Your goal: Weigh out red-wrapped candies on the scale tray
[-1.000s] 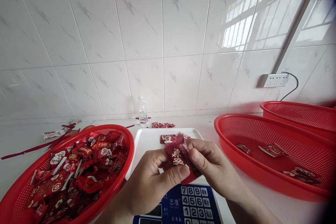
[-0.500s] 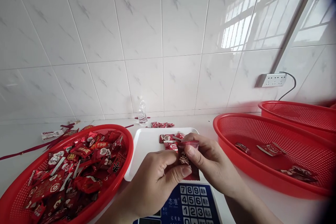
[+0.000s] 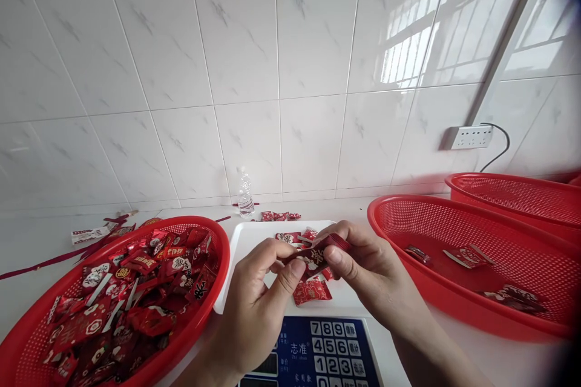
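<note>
A: Entry one, the left hand [image 3: 258, 305]?
B: The thumb and forefinger are pinching one end of a dark red packet [image 3: 313, 258], leaving only its thickness between them; the other fingers are curling behind, partly hidden.
A: The right hand [image 3: 370, 278]?
B: Its thumb and forefinger are likewise pressing together on the packet's other end.
A: Location of that packet?
B: It is slanting between both hands, appearing above a white tray [image 3: 249, 242]. Whether it is touching anything beneath, I cannot tell.
A: Contents of the tray?
B: Several small red sweets [image 3: 312, 292] are lying there, the hands partly covering them. A blue keypad panel [image 3: 299, 332] is sitting on the near side.
A: To the left?
B: One red basket [image 3: 223, 260], holding a heap of mixed wrapped candies [image 3: 140, 290]. A dark red ribbon [image 3: 45, 265] is trailing beyond it.
A: To the right?
B: A second basket [image 3: 476, 314], holding a few wrapped pieces [image 3: 471, 256]; a third basket [image 3: 521, 193] is standing just behind.
A: Along the wall?
B: A clear bottle [image 3: 246, 195] is standing upright, and a white socket strip [image 3: 469, 138] is hanging at right.
</note>
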A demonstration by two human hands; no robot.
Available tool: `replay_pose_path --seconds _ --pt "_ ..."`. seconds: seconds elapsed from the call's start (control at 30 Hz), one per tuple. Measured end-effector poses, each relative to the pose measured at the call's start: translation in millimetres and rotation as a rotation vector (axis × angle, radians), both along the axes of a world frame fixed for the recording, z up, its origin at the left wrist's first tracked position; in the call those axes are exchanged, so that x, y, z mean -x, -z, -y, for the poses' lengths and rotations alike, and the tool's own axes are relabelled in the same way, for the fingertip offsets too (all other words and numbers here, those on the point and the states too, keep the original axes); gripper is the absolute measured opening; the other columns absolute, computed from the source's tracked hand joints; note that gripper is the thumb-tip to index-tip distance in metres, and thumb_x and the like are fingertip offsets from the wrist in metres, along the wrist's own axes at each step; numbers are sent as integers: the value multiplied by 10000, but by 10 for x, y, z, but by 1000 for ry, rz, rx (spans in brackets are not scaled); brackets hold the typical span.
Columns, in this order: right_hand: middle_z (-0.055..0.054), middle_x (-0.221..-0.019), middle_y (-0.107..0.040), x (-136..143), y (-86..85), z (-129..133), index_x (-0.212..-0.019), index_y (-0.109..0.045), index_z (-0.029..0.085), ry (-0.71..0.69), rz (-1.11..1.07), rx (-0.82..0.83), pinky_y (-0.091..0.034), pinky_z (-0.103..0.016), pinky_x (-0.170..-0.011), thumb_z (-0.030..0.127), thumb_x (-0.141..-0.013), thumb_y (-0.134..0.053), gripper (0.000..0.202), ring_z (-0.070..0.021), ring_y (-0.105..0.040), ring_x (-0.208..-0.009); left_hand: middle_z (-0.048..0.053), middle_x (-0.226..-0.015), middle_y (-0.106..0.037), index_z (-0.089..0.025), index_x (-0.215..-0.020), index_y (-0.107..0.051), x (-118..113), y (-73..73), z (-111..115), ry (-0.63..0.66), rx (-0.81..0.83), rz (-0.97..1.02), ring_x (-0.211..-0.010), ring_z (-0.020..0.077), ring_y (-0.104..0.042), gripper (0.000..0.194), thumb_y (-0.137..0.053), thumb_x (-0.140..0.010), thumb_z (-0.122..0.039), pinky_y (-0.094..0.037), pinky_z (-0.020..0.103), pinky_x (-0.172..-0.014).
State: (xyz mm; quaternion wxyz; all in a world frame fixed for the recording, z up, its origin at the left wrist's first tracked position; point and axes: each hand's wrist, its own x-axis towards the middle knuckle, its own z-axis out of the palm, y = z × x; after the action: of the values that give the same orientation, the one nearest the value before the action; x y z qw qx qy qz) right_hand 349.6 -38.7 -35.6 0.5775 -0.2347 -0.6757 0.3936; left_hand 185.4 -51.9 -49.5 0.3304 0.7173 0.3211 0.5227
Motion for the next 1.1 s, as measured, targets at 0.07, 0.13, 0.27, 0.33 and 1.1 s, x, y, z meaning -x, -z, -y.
replay_pose_path --seconds 0.07,0.13,0.27,0.33,1.1 --pt "-21 -684 -676 -8 2 30 -720 -568 186 46 53 -19 -528 -231 -567 342 -836 -647 210 -124 -638 -631 -10 -793 -602 -210 -852 -586 0 5 7 -24 -54 -25 -749 119 -549 134 -502 -934 -276 -444 238 -694" --pt "-14 -672 -670 -4 16 50 -700 -557 188 60 50 -40 -529 -230 -571 314 -847 -636 209 -122 -637 -630 -14 -778 -594 -205 -832 -587 -10 11 21 -35 -97 -34 -731 113 -541 134 -508 -930 -254 -440 233 -684" --pt "0 -636 -641 21 54 61 -656 -534 190 -31 -110 -11 -532 -239 -539 320 -855 -623 254 -112 -606 -582 -21 -749 -567 -201 -811 -585 -26 30 69 -16 -145 -4 -696 102 -517 140 -510 -927 -226 -426 219 -655" --pt "-2 -635 -630 23 61 56 -655 -543 187 -56 -151 31 -525 -240 -518 335 -850 -627 259 -108 -583 -564 -17 -758 -569 -202 -815 -587 -22 31 94 9 -132 24 -692 104 -514 145 -504 -930 -232 -425 220 -648" --pt "-32 -791 -655 -1 10 124 -800 -676 235 139 85 -278 -551 -303 -657 193 -802 -673 42 -172 -632 -786 6 -1002 -663 -284 -1043 -653 -11 31 71 -71 -199 82 -967 155 -623 224 -618 -859 -162 -515 257 -859"
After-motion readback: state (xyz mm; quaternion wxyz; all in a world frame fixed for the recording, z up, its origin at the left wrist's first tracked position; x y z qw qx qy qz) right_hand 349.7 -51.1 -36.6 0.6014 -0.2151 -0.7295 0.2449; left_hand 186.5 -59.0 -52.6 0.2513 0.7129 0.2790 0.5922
